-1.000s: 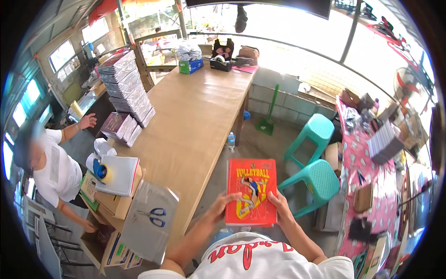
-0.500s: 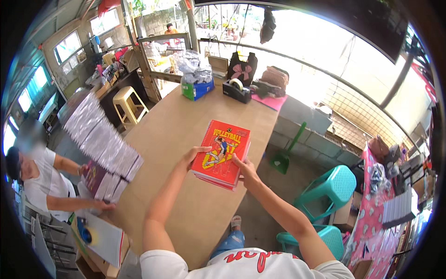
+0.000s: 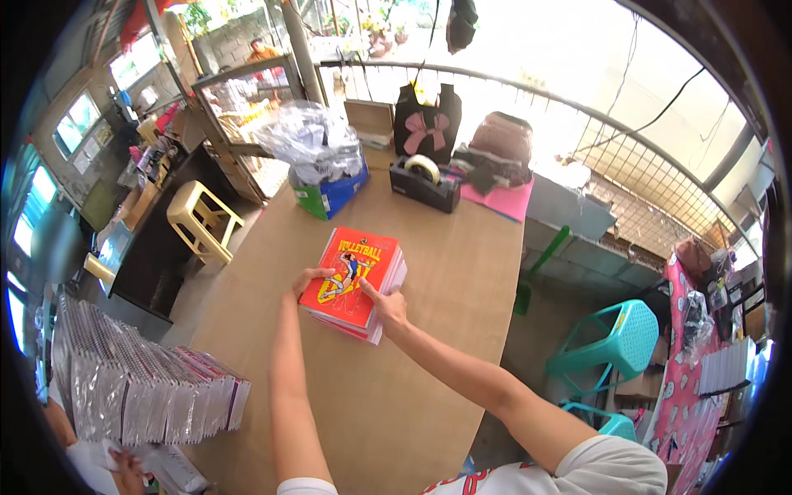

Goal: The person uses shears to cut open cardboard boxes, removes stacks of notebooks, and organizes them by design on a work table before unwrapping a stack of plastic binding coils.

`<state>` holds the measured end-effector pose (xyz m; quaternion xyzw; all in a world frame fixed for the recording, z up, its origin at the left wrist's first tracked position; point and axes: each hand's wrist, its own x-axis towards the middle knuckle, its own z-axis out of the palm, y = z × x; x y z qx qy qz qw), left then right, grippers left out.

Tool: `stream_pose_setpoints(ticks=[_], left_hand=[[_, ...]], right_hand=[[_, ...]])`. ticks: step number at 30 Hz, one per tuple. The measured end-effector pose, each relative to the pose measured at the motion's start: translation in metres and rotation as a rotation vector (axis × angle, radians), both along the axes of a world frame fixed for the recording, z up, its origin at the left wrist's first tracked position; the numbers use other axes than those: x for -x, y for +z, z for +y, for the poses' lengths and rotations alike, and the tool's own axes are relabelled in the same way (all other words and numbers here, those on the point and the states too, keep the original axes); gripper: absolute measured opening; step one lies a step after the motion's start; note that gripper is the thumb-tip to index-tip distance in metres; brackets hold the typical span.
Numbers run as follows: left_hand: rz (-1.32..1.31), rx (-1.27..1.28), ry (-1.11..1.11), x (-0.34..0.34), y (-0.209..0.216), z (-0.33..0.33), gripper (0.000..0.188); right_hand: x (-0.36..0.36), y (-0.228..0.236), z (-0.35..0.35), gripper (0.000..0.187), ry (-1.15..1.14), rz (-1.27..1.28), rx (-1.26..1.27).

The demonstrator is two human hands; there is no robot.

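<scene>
A stack of spiral-bound notebooks [image 3: 351, 276] with a red and yellow cover on top lies between my two hands above the middle of the table. My left hand [image 3: 312, 282] grips its left side, with the thumb on the cover. On the right side, my right hand [image 3: 386, 305] holds the stack, its thumb over the cover's edge and its fingers hidden beside the pages. White page edges show below the top cover.
The brown table [image 3: 272, 330] carries a tape dispenser [image 3: 425, 181], a blue-green box [image 3: 330, 194] of clear plastic and a black bag [image 3: 427, 124] at its far end. Rows of wrapped notebooks [image 3: 148, 388] stand at left beside a co-worker's hand [image 3: 128, 470]. Teal stools [image 3: 615, 338] are at right.
The notebook stack has gone down and left in both hands, toward the tabletop. My view has shifted closer to the table's far end, and the co-worker is now mostly hidden behind the wrapped notebooks.
</scene>
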<state>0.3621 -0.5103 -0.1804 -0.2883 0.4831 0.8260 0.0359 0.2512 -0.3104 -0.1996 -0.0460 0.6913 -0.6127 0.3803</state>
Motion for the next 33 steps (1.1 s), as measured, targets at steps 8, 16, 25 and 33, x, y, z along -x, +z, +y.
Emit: stream_pose_setpoints(ticks=[8,16,25,33], left_hand=[[-0.047,0.322,-0.178,0.016,-0.006,-0.004,0.068],[-0.011,1.608,0.597,0.010,0.024,0.045,0.088],[0.812,1.430,0.122,0.015,0.064,0.600,0.087],[1.578,0.797,-0.935,-0.151,0.095,1.021,0.075]], right_hand=[[0.016,-0.006,0.021,0.098,0.224,-0.099,-0.073],[0.001,0.040,0.263,0.087,0.948,-0.249,0.064],[-0.134,0.033,0.765,0.068,0.485,0.450,-1.183],[-0.452,0.015,0.971,0.068,-0.382,0.062,-0.959]])
